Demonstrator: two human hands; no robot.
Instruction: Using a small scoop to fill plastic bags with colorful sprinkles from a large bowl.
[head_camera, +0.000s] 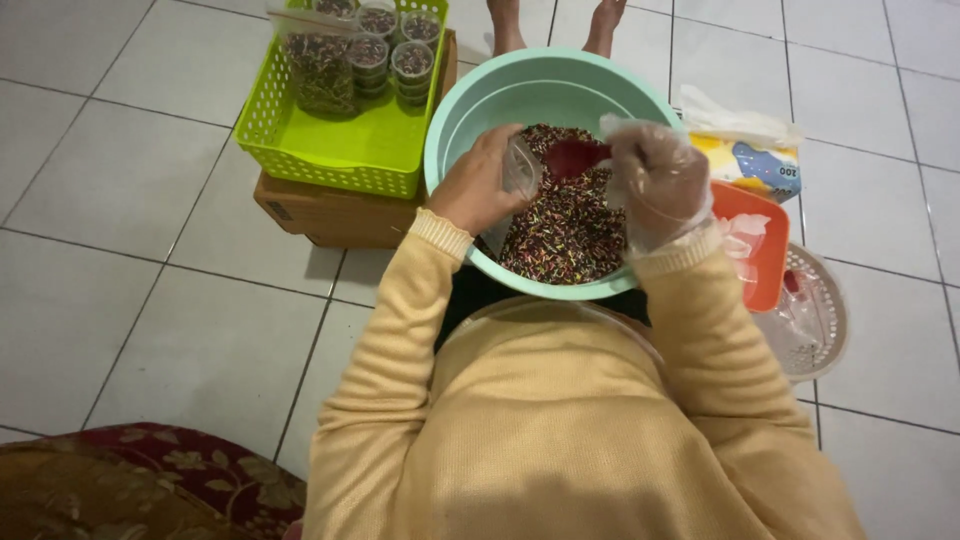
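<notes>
A teal basin (470, 110) on my lap holds a heap of small multicoloured sprinkles (565, 235). My left hand (480, 185) grips a small clear plastic cup (522, 168) tilted over the heap. My right hand (655, 180), in a clear plastic glove, holds a red scoop (575, 157) whose bowl points at the cup's mouth. Both hands are inside the basin's rim, close together.
A lime green basket (345, 140) on a cardboard box (330, 215) at the upper left holds several filled lidded cups (395, 45) and a bag of sprinkles (320, 70). At the right are a tissue pack (745, 150), an orange tray (760, 245) and a white perforated basket (815, 330). My bare feet (555, 20) show beyond the basin.
</notes>
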